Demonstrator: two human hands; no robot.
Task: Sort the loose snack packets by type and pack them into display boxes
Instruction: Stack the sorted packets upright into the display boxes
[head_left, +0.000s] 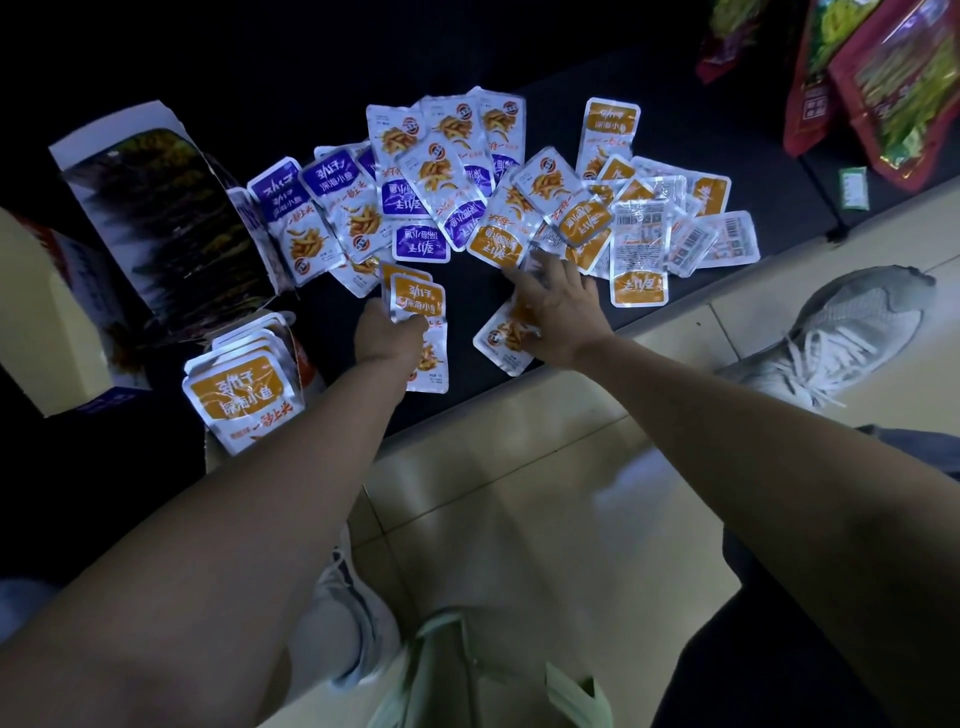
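My left hand (389, 335) grips orange packet stack (418, 304); right hand (563, 306) open-fingered, touching loose orange-packet pile (584, 221).

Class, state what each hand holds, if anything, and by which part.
Left hand grips orange packets around their middle. Right hand is over the pile, blurred; any hold cannot be told.

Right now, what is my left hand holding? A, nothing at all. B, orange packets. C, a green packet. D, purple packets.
B: the left hand grips a small stack of orange packets, with its fingers curled round their lower half.
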